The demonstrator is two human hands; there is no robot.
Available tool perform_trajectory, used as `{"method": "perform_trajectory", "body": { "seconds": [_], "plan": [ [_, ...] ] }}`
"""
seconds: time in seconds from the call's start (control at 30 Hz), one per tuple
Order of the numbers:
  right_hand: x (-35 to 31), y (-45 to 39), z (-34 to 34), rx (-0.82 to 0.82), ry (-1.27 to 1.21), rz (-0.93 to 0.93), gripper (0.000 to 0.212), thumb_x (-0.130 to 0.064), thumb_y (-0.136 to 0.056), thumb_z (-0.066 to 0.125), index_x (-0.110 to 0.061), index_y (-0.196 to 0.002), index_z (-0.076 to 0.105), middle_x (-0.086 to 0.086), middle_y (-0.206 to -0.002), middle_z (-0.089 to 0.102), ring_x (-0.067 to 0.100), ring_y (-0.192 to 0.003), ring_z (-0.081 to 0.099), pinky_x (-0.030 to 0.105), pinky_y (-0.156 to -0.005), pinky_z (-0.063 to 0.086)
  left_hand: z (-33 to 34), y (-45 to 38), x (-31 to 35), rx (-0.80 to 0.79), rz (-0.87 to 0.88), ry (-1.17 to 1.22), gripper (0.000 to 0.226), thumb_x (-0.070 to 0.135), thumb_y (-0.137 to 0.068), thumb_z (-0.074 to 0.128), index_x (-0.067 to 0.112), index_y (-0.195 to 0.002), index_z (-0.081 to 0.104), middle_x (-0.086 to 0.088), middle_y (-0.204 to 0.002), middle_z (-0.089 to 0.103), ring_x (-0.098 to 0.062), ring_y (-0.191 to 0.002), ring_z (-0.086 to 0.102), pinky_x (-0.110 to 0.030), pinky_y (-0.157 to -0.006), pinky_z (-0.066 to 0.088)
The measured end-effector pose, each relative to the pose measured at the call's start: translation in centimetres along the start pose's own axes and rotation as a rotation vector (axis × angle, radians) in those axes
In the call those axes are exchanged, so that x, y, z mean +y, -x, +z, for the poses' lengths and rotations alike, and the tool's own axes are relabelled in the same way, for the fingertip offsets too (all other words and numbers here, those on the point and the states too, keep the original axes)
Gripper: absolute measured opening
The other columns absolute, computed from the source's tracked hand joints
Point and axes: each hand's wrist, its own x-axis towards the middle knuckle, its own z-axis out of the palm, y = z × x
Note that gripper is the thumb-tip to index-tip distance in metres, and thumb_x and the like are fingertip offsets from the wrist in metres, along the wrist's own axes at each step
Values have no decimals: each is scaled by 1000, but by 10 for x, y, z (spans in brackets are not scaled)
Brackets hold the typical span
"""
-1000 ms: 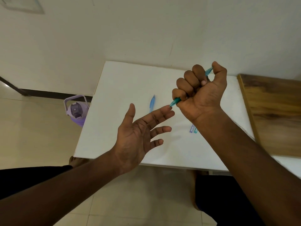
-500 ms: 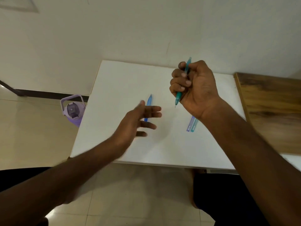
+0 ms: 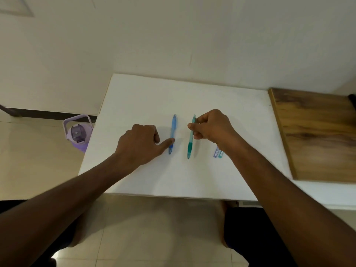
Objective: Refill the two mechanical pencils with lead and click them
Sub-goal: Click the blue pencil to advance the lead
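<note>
A blue mechanical pencil (image 3: 173, 128) lies on the white table (image 3: 134, 101), tip toward me. My left hand (image 3: 138, 145) rests beside it with fingers curled under, and its straight thumb touches the pencil's lower part. Just to the right, a teal mechanical pencil (image 3: 190, 143) lies parallel on or just above the table, a short lead showing at its tip. My right hand (image 3: 210, 128) pinches its upper half. Two small lead cases (image 3: 217, 153), one purple and one teal, lie partly hidden under my right wrist.
A wooden board (image 3: 317, 135) adjoins the table on the right. A purple water bottle (image 3: 77, 133) stands on the tiled floor left of the table. The wall runs along the table's far edge. My knees are below the near edge.
My right hand brought the teal pencil down from a raised fist grip to the table. My left hand turned palm-down and moved onto the blue pencil.
</note>
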Motion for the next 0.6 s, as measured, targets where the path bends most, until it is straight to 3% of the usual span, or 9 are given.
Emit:
{"method": "perform_trajectory", "body": {
  "seconds": [0.17,0.27,0.33,0.47,0.6],
  "plan": [
    [7,-13,5,26,72,56,36,-44,-82,87,-25,-92,58,-6,-73,73,-2,-47,69,8,-47,46,9,-2,4,5,11,-89,63,89,-77,56,27,-74,59,10,-68,62,-11,-62,59,-24,-56,44],
    [11,-14,8,42,88,37,37,-42,-84,87,-25,-89,54,-4,-71,73,-2,-43,67,3,-38,37,12,0,9,29,27,-118,65,91,-77,53,27,-73,59,12,-65,62,-11,-60,57,-22,-53,37],
    [12,-14,8,54,116,20,35,-38,-86,86,-25,-88,54,-2,-75,75,1,-45,69,3,-42,41,12,0,13,29,34,-119,65,91,-78,52,27,-73,59,11,-65,61,-11,-59,57,-22,-52,35],
    [9,-10,8,63,188,-14,34,-38,-88,84,-25,-86,53,3,-90,77,10,-64,76,12,-67,54,12,-3,19,-9,28,-112,55,81,-84,59,26,-77,63,9,-70,63,-12,-62,59,-24,-54,42],
    [5,-4,5,94,293,-63,34,-45,-89,81,-22,-91,57,2,-97,76,16,-76,77,14,-68,52,9,-3,23,10,28,-101,41,64,-88,66,25,-75,65,8,-72,65,-12,-61,60,-23,-50,34]
  ]
}}
